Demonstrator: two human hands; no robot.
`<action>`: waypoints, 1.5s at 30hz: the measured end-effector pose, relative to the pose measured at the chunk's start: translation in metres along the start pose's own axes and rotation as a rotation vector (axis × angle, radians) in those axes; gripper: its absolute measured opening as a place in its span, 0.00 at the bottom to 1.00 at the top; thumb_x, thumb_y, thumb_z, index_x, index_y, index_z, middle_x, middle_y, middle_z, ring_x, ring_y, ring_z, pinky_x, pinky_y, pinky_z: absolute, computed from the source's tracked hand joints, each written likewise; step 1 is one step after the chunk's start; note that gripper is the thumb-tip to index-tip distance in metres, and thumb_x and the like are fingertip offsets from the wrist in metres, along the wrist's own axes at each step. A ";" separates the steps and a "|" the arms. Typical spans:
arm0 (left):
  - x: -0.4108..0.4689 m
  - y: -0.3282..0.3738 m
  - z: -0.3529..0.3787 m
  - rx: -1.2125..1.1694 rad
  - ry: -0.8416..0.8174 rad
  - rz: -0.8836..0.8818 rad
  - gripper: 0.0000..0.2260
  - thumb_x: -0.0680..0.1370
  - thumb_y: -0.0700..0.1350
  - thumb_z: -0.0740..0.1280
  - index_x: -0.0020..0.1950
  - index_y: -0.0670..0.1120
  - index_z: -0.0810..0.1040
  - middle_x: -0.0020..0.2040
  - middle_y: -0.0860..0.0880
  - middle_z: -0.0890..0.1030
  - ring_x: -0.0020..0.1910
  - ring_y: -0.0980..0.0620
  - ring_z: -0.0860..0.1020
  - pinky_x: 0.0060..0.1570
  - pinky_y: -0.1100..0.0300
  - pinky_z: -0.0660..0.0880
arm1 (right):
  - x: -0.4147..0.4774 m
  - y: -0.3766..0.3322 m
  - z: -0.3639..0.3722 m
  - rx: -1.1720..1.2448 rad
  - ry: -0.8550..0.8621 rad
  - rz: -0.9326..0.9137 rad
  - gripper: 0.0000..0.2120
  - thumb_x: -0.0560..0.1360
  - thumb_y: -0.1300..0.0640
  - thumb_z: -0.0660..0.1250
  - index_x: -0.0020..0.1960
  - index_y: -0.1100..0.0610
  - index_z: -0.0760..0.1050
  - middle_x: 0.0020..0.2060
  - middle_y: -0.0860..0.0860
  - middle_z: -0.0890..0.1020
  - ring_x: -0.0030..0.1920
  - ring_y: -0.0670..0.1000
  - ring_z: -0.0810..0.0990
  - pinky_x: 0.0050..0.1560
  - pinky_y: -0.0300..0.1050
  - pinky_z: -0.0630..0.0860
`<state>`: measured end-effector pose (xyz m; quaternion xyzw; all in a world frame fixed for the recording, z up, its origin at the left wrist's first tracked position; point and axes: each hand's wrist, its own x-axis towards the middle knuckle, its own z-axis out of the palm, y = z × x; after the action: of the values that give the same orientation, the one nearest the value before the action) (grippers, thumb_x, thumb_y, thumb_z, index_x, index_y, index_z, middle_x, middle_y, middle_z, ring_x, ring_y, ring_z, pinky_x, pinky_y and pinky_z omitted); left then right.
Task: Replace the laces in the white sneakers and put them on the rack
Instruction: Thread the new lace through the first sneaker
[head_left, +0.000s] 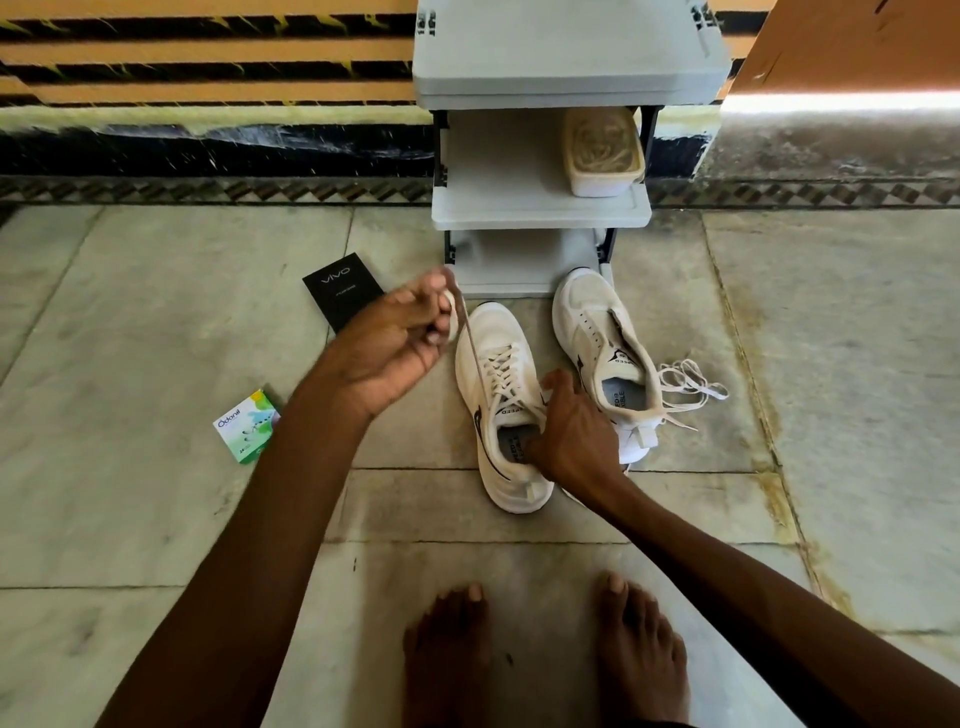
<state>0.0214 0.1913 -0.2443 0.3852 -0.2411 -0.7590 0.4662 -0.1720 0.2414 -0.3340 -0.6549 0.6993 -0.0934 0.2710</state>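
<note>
While the left hand (395, 343) is raised above the floor (156, 312), its fingers curl around and pinch one end of a cream lace (475, 353), which runs taut and slanted down to the top eyelets of the laced sneaker (491, 325). That sneaker stands upright on the floor just in front of the rack (540, 208), toe toward the rack, with lacing crossed over the tongue. The right hand (571, 431) grips the same sneaker at the collar, thumb at the opening and fingers bent over the tongue side. The unlaced sneaker (587, 317) stands just beside it on the right, eyelets bare, toe touching or nearly touching the rack's foot; I cannot tell which. A loose lace (685, 387), whiter, lies in a tangle on the floor against that sneaker's right side. The rack is grey with several shelves, and a pale lidded container (602, 150) with something coiled inside sits on the right end of the middle shelf. A black box (343, 296) lies flat on the floor left of the rack's foot, partly behind the left hand. A small green box (247, 426) lies further left, near the left forearm. Two bare feet (447, 649) stand at the bottom edge of the view.
</note>
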 end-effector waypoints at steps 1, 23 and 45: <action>-0.001 0.008 0.004 0.029 -0.013 0.041 0.12 0.80 0.35 0.58 0.44 0.46 0.78 0.35 0.52 0.74 0.33 0.59 0.71 0.31 0.69 0.69 | 0.000 0.000 0.000 -0.001 0.001 0.001 0.32 0.66 0.54 0.75 0.64 0.55 0.63 0.53 0.54 0.79 0.50 0.57 0.80 0.40 0.47 0.74; -0.020 0.005 0.026 0.735 0.086 0.269 0.14 0.82 0.40 0.60 0.44 0.49 0.83 0.48 0.44 0.83 0.34 0.58 0.68 0.37 0.66 0.67 | 0.008 0.006 -0.029 0.006 -0.071 -0.036 0.11 0.72 0.48 0.73 0.51 0.53 0.80 0.43 0.50 0.84 0.43 0.51 0.81 0.40 0.43 0.74; -0.045 0.038 0.054 1.177 0.387 0.431 0.03 0.76 0.39 0.72 0.42 0.44 0.84 0.31 0.47 0.82 0.27 0.60 0.79 0.34 0.69 0.77 | -0.010 -0.057 -0.158 0.891 -0.245 -0.136 0.10 0.81 0.60 0.61 0.53 0.57 0.81 0.41 0.49 0.85 0.38 0.44 0.76 0.42 0.40 0.70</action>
<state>0.0097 0.2146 -0.1689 0.6486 -0.5998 -0.3068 0.3542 -0.2018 0.2089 -0.1720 -0.5252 0.5091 -0.3243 0.5998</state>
